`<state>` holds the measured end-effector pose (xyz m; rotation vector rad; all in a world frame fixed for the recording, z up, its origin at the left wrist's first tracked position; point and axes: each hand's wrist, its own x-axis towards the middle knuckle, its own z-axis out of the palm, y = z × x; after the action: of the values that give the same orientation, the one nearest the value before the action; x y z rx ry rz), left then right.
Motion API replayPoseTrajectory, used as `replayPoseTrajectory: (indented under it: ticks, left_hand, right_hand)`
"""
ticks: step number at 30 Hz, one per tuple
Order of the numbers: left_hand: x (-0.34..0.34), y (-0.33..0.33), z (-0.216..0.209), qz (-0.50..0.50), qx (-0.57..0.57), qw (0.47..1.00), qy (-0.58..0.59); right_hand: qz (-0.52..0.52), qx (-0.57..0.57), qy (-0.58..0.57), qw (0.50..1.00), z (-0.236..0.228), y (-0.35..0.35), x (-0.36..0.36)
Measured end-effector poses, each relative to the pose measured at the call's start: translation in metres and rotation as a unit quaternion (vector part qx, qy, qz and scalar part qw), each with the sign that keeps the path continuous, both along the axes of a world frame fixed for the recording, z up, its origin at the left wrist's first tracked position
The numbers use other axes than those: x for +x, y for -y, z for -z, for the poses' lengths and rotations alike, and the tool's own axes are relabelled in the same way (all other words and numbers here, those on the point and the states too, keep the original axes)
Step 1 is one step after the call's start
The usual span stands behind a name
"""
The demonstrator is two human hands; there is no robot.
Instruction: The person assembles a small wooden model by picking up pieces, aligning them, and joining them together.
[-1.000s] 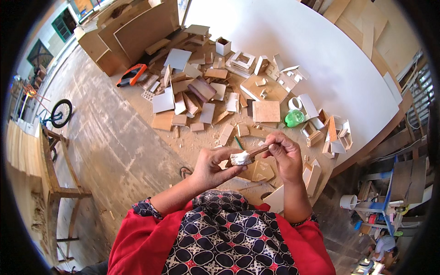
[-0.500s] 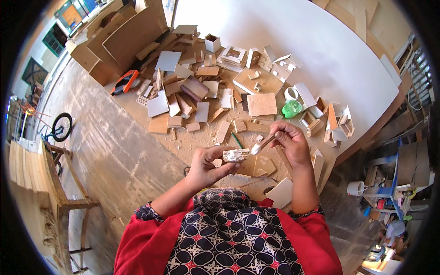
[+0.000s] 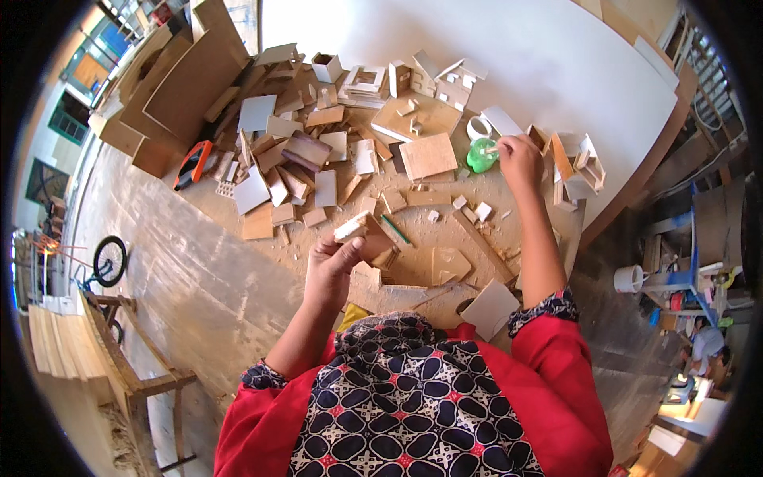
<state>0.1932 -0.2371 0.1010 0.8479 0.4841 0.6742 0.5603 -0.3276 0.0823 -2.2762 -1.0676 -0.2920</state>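
Note:
My left hand is closed on a small wood piece whose upper side carries white paste. Out to the right, my right hand pinches a thin wooden stick. Its far end reaches into a green plastic cup that looks like a cut-off bottle, and the tip is hidden there. A white ring-shaped roll lies just behind the cup. Between my hands are a green pencil and a few small pale blocks.
Offcuts of wood and board are heaped across the sawdust-covered worktop. A small house-like model stands at the back, beside a large white panel. An orange-handled saw lies at the left edge. At far right, another person is low down.
My right hand has moved the stick away from the wood piece, right and forward into the green cup. My left hand still holds the wood piece, now tilted and slightly farther left.

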Motion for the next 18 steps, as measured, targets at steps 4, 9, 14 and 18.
replayPoseTrajectory:
  ticks: [4,9,14,18]
  left_hand:
    - [0.0,-0.001,0.006,-0.017,-0.075,0.996,0.048]
    - [0.008,0.003,0.003,-0.001,-0.091,0.994,0.056]
    - [0.021,0.004,-0.002,0.02,-0.107,0.992,0.069]
    - [0.026,0.007,-0.006,0.024,-0.109,0.99,0.084]
  right_hand:
    - [-0.002,-0.023,0.081,0.996,-0.008,-0.009,-0.02]
    - [-0.104,0.107,-0.059,0.987,-0.032,-0.002,-0.079]
    - [-0.037,0.162,-0.106,0.98,-0.007,0.008,-0.051]
    - [-0.046,0.213,-0.251,0.943,-0.026,0.025,-0.06]
